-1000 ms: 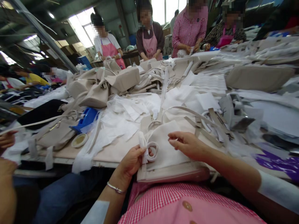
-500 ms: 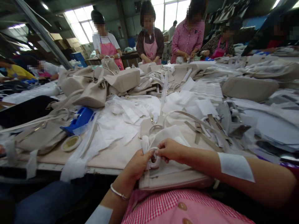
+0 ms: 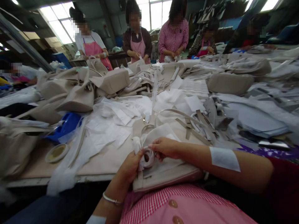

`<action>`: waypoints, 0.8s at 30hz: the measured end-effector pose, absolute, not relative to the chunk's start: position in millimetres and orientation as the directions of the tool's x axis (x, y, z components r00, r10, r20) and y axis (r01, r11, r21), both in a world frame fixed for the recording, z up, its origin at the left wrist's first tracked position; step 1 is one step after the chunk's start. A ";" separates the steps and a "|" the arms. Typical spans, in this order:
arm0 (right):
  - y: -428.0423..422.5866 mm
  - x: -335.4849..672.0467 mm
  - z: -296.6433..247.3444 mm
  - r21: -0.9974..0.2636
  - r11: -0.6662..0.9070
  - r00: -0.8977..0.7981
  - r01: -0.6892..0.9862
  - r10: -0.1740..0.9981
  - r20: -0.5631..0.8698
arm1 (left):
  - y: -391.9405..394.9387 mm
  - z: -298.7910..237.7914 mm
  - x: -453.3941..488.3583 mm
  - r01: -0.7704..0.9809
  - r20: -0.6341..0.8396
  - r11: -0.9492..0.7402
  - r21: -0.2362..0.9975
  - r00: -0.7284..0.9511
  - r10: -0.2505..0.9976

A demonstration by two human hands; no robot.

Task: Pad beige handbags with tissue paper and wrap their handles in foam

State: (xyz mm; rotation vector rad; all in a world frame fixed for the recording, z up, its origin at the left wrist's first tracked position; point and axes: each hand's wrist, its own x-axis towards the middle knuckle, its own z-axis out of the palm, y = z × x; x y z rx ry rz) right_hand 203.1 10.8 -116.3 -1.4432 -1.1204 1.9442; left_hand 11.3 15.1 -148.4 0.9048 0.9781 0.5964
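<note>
A beige bag (image 3: 168, 179) lies at the table's near edge against my lap, covered with a white sheet (image 3: 161, 133). At its left end sits a ring wrapped in white paper (image 3: 147, 157). My left hand (image 3: 129, 168) pinches the wrapped ring from the left, fingers closed on the white paper. My right hand (image 3: 165, 147) grips the same wrapped ring from the right, fingertips closed on its top.
Beige bags (image 3: 79, 96), loose straps (image 3: 196, 121) and white paper sheets (image 3: 116, 118) cover the table. A blue tape dispenser (image 3: 63, 126) and a tape roll (image 3: 56, 152) lie at the left. Several people in aprons stand at the far side.
My right hand moved left from above the bag and closed on the wrapped ring beside my left hand. The view shifted slightly.
</note>
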 end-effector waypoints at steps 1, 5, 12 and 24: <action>9.3 205.7 -116.2 -0.820 -0.572 -0.378 0.033 0.752 -0.540 | 14.7 -148.8 11.4 -0.039 -0.444 0.511 0.858 0.441 0.780; 4.4 210.7 -115.2 -0.838 -0.546 -0.405 0.014 0.763 -0.504 | 12.7 -146.9 13.6 -0.005 -0.437 0.482 0.876 0.414 0.799; 5.3 202.9 -111.2 -0.849 -0.455 -0.305 0.267 0.796 -0.523 | 8.7 -132.1 18.6 0.073 -0.385 0.388 0.919 0.384 0.839; -0.5 202.7 -102.8 -0.778 -0.236 -0.210 0.582 0.881 -0.425 | 12.6 -134.3 8.9 0.365 -0.322 0.185 0.912 0.363 0.875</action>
